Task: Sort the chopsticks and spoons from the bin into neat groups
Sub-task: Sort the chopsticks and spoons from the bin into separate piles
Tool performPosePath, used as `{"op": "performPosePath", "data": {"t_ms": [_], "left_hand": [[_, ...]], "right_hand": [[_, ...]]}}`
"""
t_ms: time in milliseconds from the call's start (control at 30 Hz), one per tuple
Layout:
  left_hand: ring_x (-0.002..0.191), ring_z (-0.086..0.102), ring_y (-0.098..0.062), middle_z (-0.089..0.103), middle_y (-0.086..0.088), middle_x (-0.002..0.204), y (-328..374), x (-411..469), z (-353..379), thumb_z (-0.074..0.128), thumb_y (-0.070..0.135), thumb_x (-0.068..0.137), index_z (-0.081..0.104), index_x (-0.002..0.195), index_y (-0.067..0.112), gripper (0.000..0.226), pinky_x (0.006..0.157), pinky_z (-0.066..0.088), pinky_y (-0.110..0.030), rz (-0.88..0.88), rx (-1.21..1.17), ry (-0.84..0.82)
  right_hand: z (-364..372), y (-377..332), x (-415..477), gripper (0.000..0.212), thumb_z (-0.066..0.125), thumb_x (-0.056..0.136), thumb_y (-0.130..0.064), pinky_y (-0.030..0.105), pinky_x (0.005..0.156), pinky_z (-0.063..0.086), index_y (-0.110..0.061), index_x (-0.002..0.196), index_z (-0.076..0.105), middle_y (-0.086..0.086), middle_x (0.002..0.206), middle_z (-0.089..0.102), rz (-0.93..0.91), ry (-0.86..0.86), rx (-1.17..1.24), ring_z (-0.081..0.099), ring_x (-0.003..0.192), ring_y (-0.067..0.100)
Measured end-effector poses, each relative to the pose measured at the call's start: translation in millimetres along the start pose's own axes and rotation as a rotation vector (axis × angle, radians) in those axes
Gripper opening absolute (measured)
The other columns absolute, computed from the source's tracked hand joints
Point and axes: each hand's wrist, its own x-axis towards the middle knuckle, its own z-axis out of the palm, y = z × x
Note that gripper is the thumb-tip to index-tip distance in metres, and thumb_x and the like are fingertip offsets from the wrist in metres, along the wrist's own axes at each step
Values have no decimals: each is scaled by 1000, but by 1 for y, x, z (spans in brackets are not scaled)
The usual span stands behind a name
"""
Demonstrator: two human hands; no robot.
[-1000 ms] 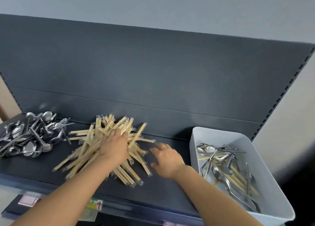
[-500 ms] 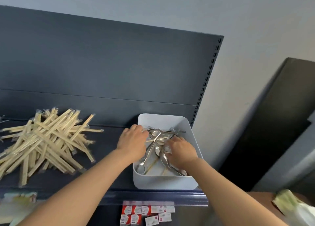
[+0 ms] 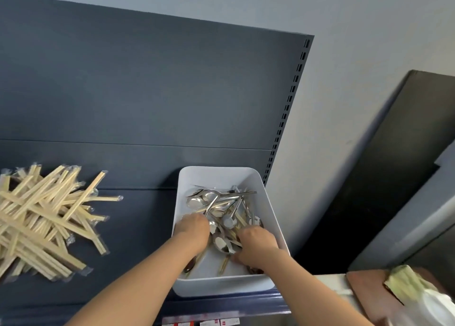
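A white bin (image 3: 268, 202) sits at the right end of the dark shelf, holding a tangle of metal spoons (image 3: 216, 202) and a few wooden chopsticks (image 3: 223, 266). Both my hands are down inside it. My left hand (image 3: 194, 229) is at the bin's left side, fingers curled down among the spoons. My right hand (image 3: 257, 245) is at the near right, fingers dug into the pile. The hands' backs hide the fingertips, so what each one holds is hidden. A loose heap of wrapped chopsticks (image 3: 41, 217) lies on the shelf to the left.
The dark shelf (image 3: 138, 227) has a tall back panel (image 3: 147, 91) behind it and price tags along its front lip (image 3: 204, 322). Right of the shelf stand a dark board (image 3: 384, 178), a brown surface (image 3: 364, 291) and a pale bag (image 3: 413, 291).
My view swung right, away from the spoon pile. Both hands left the chopstick heap, entered the bin, and have since dug deeper toward its near end.
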Motion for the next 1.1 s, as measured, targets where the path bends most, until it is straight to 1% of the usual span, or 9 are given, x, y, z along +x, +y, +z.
{"op": "performPosePath", "data": {"t_ms": [233, 333, 467, 533, 633, 733, 800, 967, 1100], "left_hand": [[101, 60, -22, 59, -5, 116, -3, 25, -1, 49, 6, 91, 57, 118, 12, 29, 69, 44, -28, 15, -16, -44], [95, 57, -21, 56, -6, 114, -5, 29, -4, 46, 6, 91, 58, 115, 12, 28, 70, 44, -28, 35, -59, -109], [83, 55, -19, 51, -1, 88, -7, 35, -10, 45, 8, 91, 56, 96, 12, 13, 67, 45, -27, 28, -206, -120], [83, 59, -20, 57, -2, 88, -9, 40, -15, 43, 10, 89, 56, 94, 12, 14, 65, 44, -28, -5, -343, -95], [82, 60, -20, 62, -3, 92, -11, 44, -27, 50, 21, 91, 52, 85, 14, 9, 62, 40, -28, -36, -547, -38], [61, 46, -13, 51, 2, 71, -11, 44, -36, 60, 27, 89, 43, 67, 16, 30, 51, 30, -27, -64, -698, 37], [59, 45, -15, 49, 2, 66, -10, 43, -42, 63, 26, 87, 45, 64, 16, 30, 52, 29, -27, -77, -781, 90], [60, 49, -19, 57, -7, 62, -15, 31, -54, 72, 22, 81, 58, 63, 9, 26, 60, 36, -28, -160, -1127, 219], [66, 57, -22, 66, -20, 74, -27, 2, -60, 71, 18, 82, 66, 81, -6, 24, 64, 42, -31, -230, -1271, 374]], "right_hand": [[2, -1, 26, 27, 53, 90, -16, 33, 73, 43, -12, 116, 53, 10, 118, 60, 2, 5, -23, 59, 108, 31], [0, 0, 31, 25, 54, 86, -16, 31, 70, 42, -12, 110, 56, 9, 114, 61, 13, -19, 7, 60, 105, 30], [-4, 6, 36, 19, 50, 89, -26, 31, 74, 46, -13, 102, 58, 9, 108, 63, 4, -15, 140, 58, 103, 30], [-9, 9, 38, 22, 43, 94, -33, 32, 74, 46, -14, 93, 55, 10, 104, 64, 3, 3, 226, 57, 93, 28], [-17, 10, 40, 25, 39, 97, -30, 33, 67, 40, -17, 75, 42, 9, 89, 59, 12, 68, 389, 51, 81, 27], [-24, 12, 38, 34, 37, 100, -34, 35, 67, 43, -11, 82, 55, 7, 86, 63, 36, 192, 553, 57, 83, 29], [-30, 12, 35, 40, 37, 101, -38, 35, 68, 44, -9, 86, 59, 7, 86, 66, 40, 268, 606, 58, 82, 28], [-42, 4, 34, 35, 40, 101, -36, 36, 65, 43, -14, 77, 53, -3, 66, 55, -22, 392, 719, 54, 72, 26], [-50, -29, 32, 34, 46, 99, -27, 38, 66, 45, -24, 65, 38, -2, 62, 54, -99, 427, 838, 53, 68, 29]]}}
